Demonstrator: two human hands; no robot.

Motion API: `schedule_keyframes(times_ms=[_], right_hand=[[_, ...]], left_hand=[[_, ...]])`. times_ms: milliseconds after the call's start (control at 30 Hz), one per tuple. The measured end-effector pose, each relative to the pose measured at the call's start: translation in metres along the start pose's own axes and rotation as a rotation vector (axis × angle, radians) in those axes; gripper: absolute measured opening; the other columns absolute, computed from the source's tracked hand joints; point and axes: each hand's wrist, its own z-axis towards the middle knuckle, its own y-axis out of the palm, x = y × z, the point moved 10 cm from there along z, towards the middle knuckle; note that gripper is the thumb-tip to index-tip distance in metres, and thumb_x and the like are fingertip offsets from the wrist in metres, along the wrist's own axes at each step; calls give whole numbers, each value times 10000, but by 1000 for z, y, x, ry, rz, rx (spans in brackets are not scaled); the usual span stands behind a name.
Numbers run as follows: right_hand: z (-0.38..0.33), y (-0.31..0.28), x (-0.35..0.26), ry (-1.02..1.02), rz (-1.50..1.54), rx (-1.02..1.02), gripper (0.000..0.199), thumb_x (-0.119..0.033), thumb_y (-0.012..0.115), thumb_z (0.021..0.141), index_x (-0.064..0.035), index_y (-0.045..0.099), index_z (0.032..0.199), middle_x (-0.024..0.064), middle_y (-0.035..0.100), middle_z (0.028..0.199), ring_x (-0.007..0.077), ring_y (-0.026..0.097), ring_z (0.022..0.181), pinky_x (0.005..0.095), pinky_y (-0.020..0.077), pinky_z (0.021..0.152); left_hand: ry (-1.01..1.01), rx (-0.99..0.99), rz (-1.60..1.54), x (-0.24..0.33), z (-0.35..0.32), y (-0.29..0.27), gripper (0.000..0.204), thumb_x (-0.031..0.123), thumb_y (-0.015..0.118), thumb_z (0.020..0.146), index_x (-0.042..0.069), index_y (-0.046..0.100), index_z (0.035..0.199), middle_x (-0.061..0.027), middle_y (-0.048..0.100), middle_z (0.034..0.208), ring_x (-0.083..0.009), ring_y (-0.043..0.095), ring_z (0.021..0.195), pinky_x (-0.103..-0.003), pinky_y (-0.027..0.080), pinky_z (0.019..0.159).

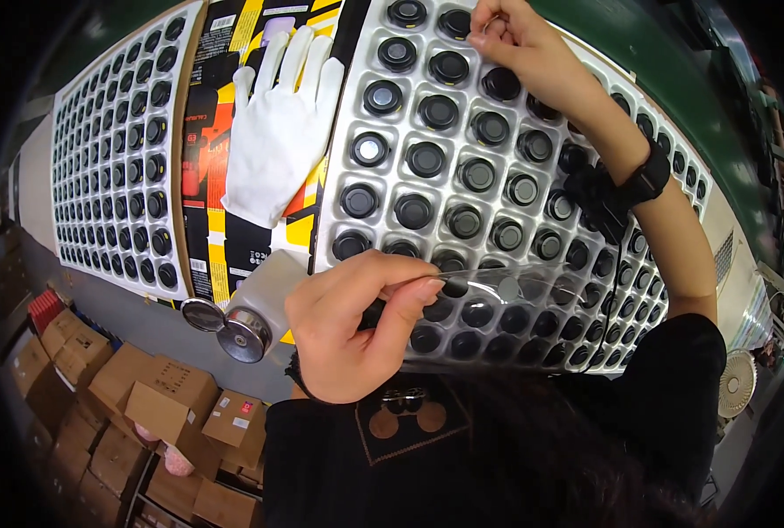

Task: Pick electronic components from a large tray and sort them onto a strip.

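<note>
My left hand (357, 321) pinches the edge of a clear plastic sheet (546, 286) between thumb and forefinger. The sheet bows out to the right over the near part of a clear blister tray (383, 180). Rows of round black caps (425, 159) sit in the tray's pockets; a few, such as the one at the left (370, 149), have a paler, shiny top. My right hand (520, 40) reaches to the far side of the tray, its fingers curled together beside a black cap (455, 24). Whatever its fingertips hold, if anything, is too small to make out.
A white glove (282, 132) lies on printed black, yellow and red packaging (207, 154). Another filled tray (110, 158) stands left. A bottle with a round metal top (244, 334) is by my left hand. Cardboard boxes (172, 396) are lower left, a fan (737, 385) right.
</note>
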Motion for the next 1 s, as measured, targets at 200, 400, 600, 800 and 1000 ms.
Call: schedule_keyframes(times_ms=[200,400,600,800,1000], right_hand=[[-5,12,-41,-291,-321,108,288,-93,675,746,-39,419,866,78,448,770,191,465,729,296,402,659],[-3,10,-38,-280,-494,72,315,-103,693,732,-26,426,882,92,490,806,201,485,752,295,411,685],[-64,46,-99,-212,97,-216,92,-80,682,751,-22,626,797,-8,587,806,76,531,727,216,427,662],[-123,64,-141,-409,-128,-257,148,-68,718,692,-23,625,798,41,595,725,157,566,641,245,453,577],[-134,63,-142,-436,-324,-186,146,-49,717,673,-33,637,795,77,607,733,209,584,601,251,454,502]], left_hand=[[6,3,16,1,-2,-1,62,-41,650,738,-29,627,795,-84,612,638,-123,582,529,-203,431,483],[4,0,47,1,2,4,38,-42,633,751,-26,623,784,-76,612,632,-107,575,524,-199,428,487],[-65,61,-49,-9,1,-1,9,-20,607,787,-23,612,780,-54,599,619,-77,549,517,-191,409,478],[-18,97,-127,-3,-3,-6,45,9,599,812,-22,606,780,-43,588,607,-66,532,508,-191,400,470],[-20,91,-157,-8,-3,-4,92,47,585,840,-18,590,776,-46,596,608,-74,545,505,-192,399,465]])
